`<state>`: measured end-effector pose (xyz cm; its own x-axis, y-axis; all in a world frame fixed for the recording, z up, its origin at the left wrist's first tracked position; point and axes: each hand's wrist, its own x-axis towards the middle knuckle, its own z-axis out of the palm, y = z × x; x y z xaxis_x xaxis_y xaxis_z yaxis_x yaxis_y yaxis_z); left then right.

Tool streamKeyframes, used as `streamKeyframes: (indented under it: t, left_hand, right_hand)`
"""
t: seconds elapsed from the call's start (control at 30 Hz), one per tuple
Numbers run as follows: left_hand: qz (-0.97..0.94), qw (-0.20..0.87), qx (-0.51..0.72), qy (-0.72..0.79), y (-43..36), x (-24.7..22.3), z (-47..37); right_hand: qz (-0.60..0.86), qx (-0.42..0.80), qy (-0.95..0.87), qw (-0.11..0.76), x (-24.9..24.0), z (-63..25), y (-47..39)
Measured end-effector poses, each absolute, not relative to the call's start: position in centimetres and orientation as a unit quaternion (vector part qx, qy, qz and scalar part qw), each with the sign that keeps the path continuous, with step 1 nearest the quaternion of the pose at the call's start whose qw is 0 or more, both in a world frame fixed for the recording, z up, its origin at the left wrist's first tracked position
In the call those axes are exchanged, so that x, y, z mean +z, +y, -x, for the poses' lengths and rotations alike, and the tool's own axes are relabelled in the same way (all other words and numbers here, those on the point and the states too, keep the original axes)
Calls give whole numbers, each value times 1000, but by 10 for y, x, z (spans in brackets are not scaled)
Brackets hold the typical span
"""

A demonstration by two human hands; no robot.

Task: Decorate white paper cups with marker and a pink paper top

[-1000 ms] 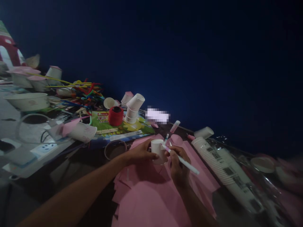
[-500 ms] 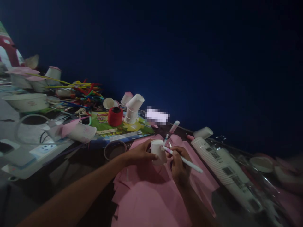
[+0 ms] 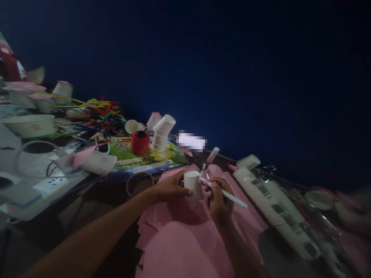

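A white paper cup [image 3: 193, 188] stands upside down, its closed base facing up, over pink paper [image 3: 185, 247]. My left hand [image 3: 173, 188] is closed around the cup's left side, with the thumb across its front. In my right hand [image 3: 220, 199] I grip a white and pink marker [image 3: 234, 199] like a pen. The marker's tip is at the upper right edge of the cup; whether it touches I cannot tell. Just behind the cup lies a small pale stick-like piece [image 3: 203, 170], partly hidden.
A plastic-wrapped stack of paper cups [image 3: 271, 204] lies at right. Behind on the left are a red thread spool [image 3: 140, 143], stacked cups [image 3: 162, 133] and colourful pipe cleaners [image 3: 107, 110]. A power strip [image 3: 48, 189] and a tape roll [image 3: 140, 184] sit to the left.
The whole view has shifted slightly, so the things at left appear a little further left. Both hands keep their hold, and the marker's tip stays by the cup's upper edge.
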<state>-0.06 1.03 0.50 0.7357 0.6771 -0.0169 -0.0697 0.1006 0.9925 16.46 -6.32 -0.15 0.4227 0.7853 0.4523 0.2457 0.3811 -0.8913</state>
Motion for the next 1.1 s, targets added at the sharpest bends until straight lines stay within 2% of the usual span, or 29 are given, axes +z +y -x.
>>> streamKeyframes:
  t: [0.47, 0.73, 0.9, 1.1]
  left_hand:
    - [-611, 704, 273, 235, 12, -3, 2]
    - [-558, 753, 274, 215, 14, -3, 2]
    - [-561, 747, 272, 232, 15, -1, 2]
    - [-536, 773, 272, 204, 15, -4, 1]
  right_hand:
    - [500, 294, -396, 712, 0, -164, -57]
    - [499, 305, -378, 718, -5, -167, -56]
    - [486, 290, -375, 734, 0, -166, -58]
    - [482, 294, -430, 704, -3, -164, -63]
